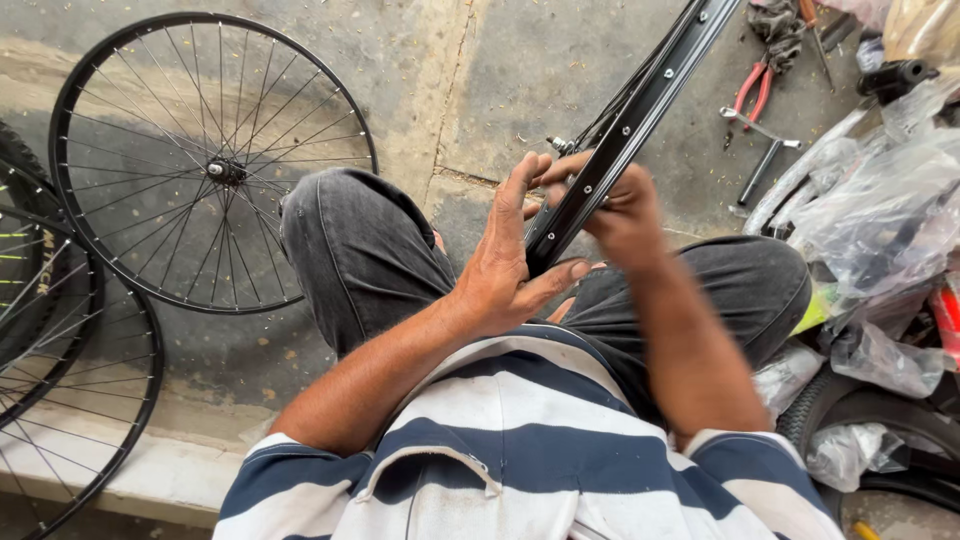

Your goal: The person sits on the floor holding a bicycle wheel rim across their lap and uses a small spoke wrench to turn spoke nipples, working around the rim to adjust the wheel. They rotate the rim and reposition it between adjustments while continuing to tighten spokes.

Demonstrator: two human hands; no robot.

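A black bicycle wheel rim (640, 105) with spoke holes stands on edge between my knees and runs up to the top of the view. My left hand (505, 265) rests against its left side, fingers spread and thumb hooked under the rim's lower end. On the rim's right side, my right hand (620, 205) has its fingers curled over the edge, gripping it. Thin spokes (600, 125) show behind the rim near a small metal hub end.
A spoked wheel (205, 160) lies flat on the concrete floor at left, with more wheels (60, 350) overlapping at the left edge. Red-handled pliers (752, 88) and a metal wrench (760, 140) lie at top right. Plastic-wrapped bicycle parts (880, 220) pile up at right.
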